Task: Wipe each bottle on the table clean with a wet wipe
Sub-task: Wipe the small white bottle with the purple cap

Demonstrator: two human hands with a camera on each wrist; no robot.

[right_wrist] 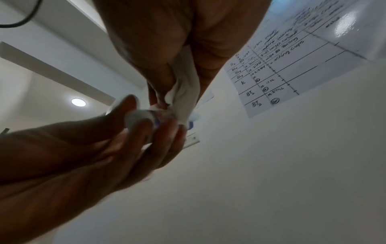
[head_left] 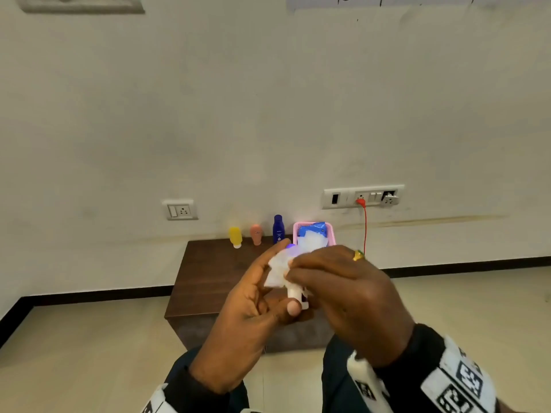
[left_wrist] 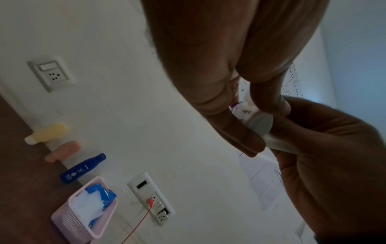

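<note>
My left hand [head_left: 253, 305] grips a small white bottle [head_left: 295, 293] above the worktop [head_left: 208, 272]; my right hand [head_left: 343, 290] pinches the wet wipe [head_left: 277, 269] around it. I judge it light, rigid and slippery once damp; hold near the cap.

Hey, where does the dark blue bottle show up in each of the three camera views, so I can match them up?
Head: the dark blue bottle stands upright at the table's far edge, just left of the pink basket.
Left wrist: lower left, looking tilted in the frame, between the peach bottle and the pink basket.
Right wrist: not in view.
Shared landmark: the switchboard with the red plug, in the head and left wrist views only.
</note>
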